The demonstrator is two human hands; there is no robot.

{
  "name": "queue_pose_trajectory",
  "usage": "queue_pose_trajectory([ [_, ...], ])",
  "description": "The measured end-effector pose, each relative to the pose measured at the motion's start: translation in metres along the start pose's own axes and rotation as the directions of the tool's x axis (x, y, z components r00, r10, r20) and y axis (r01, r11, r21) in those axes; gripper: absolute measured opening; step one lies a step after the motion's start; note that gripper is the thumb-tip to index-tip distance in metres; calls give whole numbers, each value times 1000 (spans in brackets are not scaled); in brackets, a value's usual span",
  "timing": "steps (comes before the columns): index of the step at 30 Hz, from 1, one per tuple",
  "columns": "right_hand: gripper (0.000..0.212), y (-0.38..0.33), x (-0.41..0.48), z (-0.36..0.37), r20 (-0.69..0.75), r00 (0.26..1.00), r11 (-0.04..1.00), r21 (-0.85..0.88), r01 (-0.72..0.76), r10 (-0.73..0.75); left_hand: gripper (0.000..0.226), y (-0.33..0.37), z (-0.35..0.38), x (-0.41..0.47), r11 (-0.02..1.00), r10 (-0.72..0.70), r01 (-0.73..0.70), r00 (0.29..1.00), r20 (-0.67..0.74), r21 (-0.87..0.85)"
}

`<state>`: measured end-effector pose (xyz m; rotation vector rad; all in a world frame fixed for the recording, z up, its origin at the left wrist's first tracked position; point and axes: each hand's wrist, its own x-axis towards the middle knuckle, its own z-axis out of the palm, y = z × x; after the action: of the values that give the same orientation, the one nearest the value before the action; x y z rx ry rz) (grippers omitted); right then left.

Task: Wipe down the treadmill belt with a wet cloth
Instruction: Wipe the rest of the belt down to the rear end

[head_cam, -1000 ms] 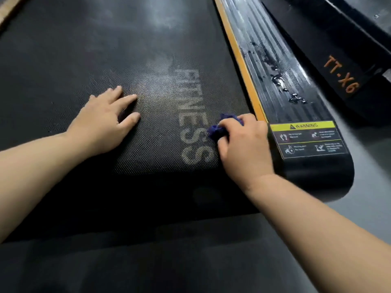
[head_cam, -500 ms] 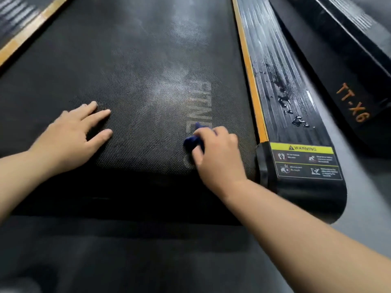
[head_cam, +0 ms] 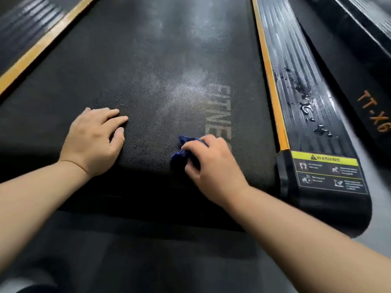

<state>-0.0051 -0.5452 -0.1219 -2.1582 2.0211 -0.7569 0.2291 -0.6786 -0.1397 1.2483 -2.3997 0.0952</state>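
Blue cloth (head_cam: 182, 149) clenched in right hand (head_cam: 213, 168) on belt (head_cam: 158, 70), left hand (head_cam: 93, 140) flat; side rail (head_cam: 296, 70) seemingly wet.

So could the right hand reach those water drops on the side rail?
Probably yes: the right hand, holding the cloth, rests on the belt near the rail, and nothing lies between it and the drops.

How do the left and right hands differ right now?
Left hand lies flat with straight fingers, holding nothing; right hand curls round a bunched blue cloth. On the treadmill belt, left hand sits left of centre; right hand sits by the FITNESS lettering, nearer the right side rail. Both rest on the belt near its end.
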Motion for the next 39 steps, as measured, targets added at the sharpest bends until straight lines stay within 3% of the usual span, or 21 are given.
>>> queue_pose_trajectory([
  [2,23,26,25,-1,-43,998,994,-100,-48,44,46,1,-2,0,1000,7,-7,1000,-23,-12],
  [4,24,53,52,-4,-117,969,954,-184,-236,217,48,3,-4,-1,999,-27,26,999,-45,-22],
  [7,28,50,58,-1,-141,920,907,-167,-387,367,54,-1,-8,-5,980,-196,194,978,-77,-32],
  [11,29,3,15,6,-59,995,994,-64,-90,86,62,-26,-18,-18,905,-425,425,903,-65,-12],
  [14,29,10,22,1,31,997,997,-37,70,-69,64,-34,-20,-22,890,-456,456,890,-22,-6],
  [19,28,38,94,15,-99,951,931,-196,-308,293,62,-48,-22,-23,846,-531,529,846,-35,-67],
  [21,25,33,89,18,-73,963,940,-208,-271,261,57,-56,-24,-27,873,-487,486,873,-7,-45],
  [26,26,-14,24,15,34,996,994,-66,83,-81,35,-65,-22,-32,880,-474,474,881,20,-33],
  [28,33,-15,29,17,80,986,988,-38,149,-146,33,-71,-24,-33,892,-450,450,893,27,-38],
  [30,37,-1,62,24,27,994,990,-96,104,-102,33,-75,-25,-34,901,-430,432,901,47,-28],
  [33,30,20,124,34,-37,986,964,-205,-167,163,36,-77,-22,-33,903,-428,429,903,47,-21],
  [35,29,11,134,39,-24,973,953,-198,-229,228,45,-79,-19,-33,907,-419,420,907,46,-15],
  [37,27,-5,112,37,8,989,976,-162,-148,151,51,-79,-18,-33,915,-403,404,914,38,-8],
  [39,28,-25,70,33,18,998,992,-111,61,-60,51,-78,-18,-34,921,-389,389,921,21,-5],
])
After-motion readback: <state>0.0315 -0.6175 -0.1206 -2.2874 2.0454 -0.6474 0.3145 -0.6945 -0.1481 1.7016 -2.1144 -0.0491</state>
